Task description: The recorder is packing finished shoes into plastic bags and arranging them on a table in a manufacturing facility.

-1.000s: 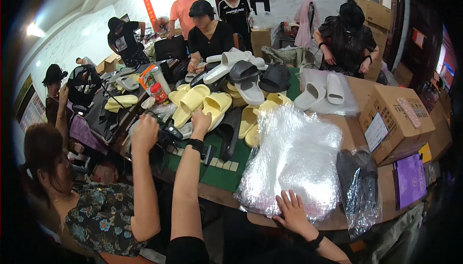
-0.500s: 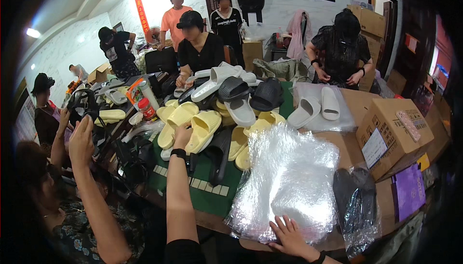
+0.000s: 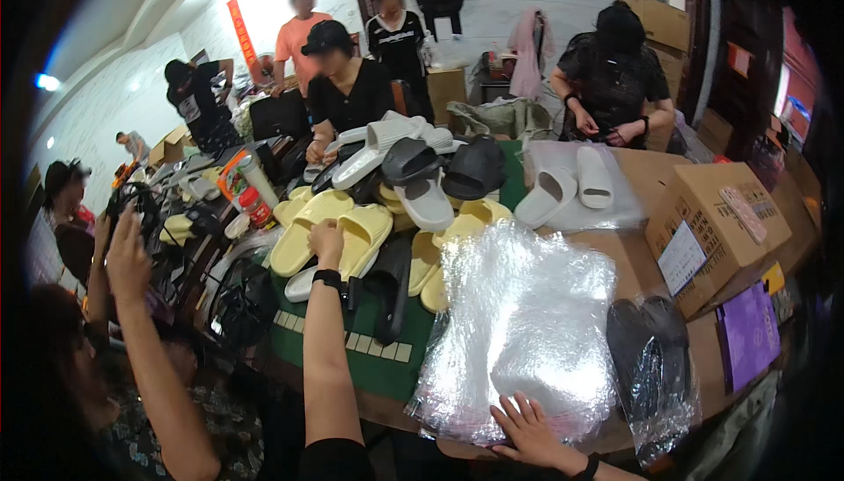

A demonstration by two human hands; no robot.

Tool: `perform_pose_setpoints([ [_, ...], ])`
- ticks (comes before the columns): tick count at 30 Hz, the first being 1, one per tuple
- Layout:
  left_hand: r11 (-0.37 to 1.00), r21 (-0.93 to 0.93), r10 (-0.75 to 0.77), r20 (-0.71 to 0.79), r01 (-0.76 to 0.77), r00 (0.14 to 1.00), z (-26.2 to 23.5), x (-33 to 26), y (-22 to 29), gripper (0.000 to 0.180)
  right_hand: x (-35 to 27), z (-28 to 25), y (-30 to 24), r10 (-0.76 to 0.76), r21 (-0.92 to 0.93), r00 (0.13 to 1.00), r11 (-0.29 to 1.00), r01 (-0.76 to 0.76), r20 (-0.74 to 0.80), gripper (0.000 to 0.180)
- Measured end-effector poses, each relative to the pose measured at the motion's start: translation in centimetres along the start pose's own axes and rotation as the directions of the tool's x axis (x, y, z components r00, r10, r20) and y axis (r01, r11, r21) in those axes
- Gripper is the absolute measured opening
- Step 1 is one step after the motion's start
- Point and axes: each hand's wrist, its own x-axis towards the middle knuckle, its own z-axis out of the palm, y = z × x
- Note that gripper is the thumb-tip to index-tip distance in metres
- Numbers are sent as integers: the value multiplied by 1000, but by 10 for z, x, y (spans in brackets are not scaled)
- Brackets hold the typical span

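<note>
Left of the bag stack [image 3: 536, 323], the left hand [image 3: 326, 240] curled around yellow slippers [image 3: 367, 233]; atop, the right hand [image 3: 526, 429] lay spread, empty. Tugging risked dislodging a black slipper [image 3: 391, 292].

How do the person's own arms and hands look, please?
The left hand and right hand wear no gloves. The left wrist has a black band, the right a dark wristband. A black sleeve shows on the left; the right sleeve is out of view.

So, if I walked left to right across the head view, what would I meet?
Red jar, wearer's left hand, front black slipper, clear plastic pile, dark slippers in clear plastic, purple bag.
</note>
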Motion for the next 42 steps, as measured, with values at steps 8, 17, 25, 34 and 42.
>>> perform_pose_setpoints([
  [8,979,-50,179,-240,-196,954,-10,-5,-7,17,2,4,3,-72,36,996,997,73,-48,75],
  [17,967,-179,102,-386,-183,917,-30,-8,-8,14,0,7,5,-86,58,993,994,90,-76,75],
  [25,901,-384,78,-316,-202,946,-74,-73,40,15,-1,19,9,-84,14,986,996,87,-146,76],
  [34,528,-813,238,-135,-245,962,-97,-143,86,13,4,17,6,-129,-12,972,992,129,-196,77],
  [42,254,-966,411,153,48,899,-109,-306,164,10,0,19,9,-126,3,961,991,131,-245,79],
])
